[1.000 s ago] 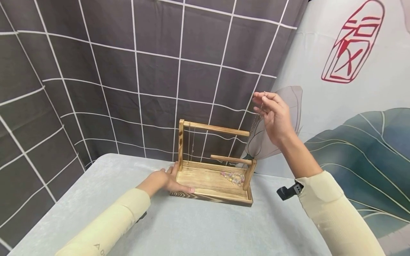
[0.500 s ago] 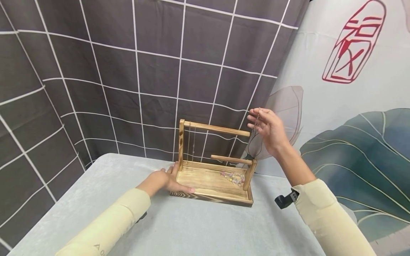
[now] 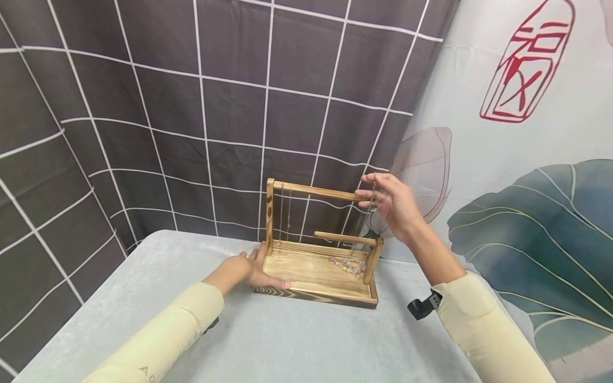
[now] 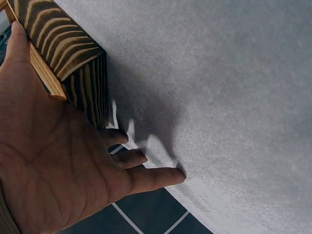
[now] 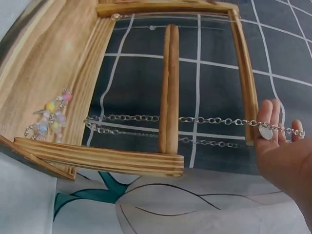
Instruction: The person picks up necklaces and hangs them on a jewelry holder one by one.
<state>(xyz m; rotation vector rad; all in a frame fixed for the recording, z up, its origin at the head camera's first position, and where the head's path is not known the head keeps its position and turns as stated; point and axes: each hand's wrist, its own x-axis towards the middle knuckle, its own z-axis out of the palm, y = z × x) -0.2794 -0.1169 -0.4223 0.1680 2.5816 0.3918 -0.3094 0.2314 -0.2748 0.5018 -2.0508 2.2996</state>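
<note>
A wooden jewelry stand point(image 3: 313, 293) has a tray base, a long upper bar point(image 3: 316, 191) and a shorter lower bar point(image 3: 345, 238). My left hand point(image 3: 245, 272) lies at the tray's left end, thumb over the front rim, fingers spread. My right hand point(image 3: 394, 206) holds a silver chain point(image 5: 214, 121) by one end near the upper bar's free end; the chain, with a round pendant point(image 5: 265, 131), hangs in a long loop past both bars. A thin necklace point(image 3: 289, 213) hangs at the upper bar's left. Colorful beads point(image 3: 351, 267) lie in the tray's right part.
A grey-white cloth point(image 3: 306, 340) covers the table. Behind it hangs a dark curtain point(image 3: 234, 111) with white grid lines, and to the right a light cloth point(image 3: 471, 96) with leaf shapes and a red mark. A black device point(image 3: 423, 307) hangs at my right cuff.
My right hand has moved down and left with the chain, from beyond the upper bar's free end to right at it. The left hand and stand have stayed put.
</note>
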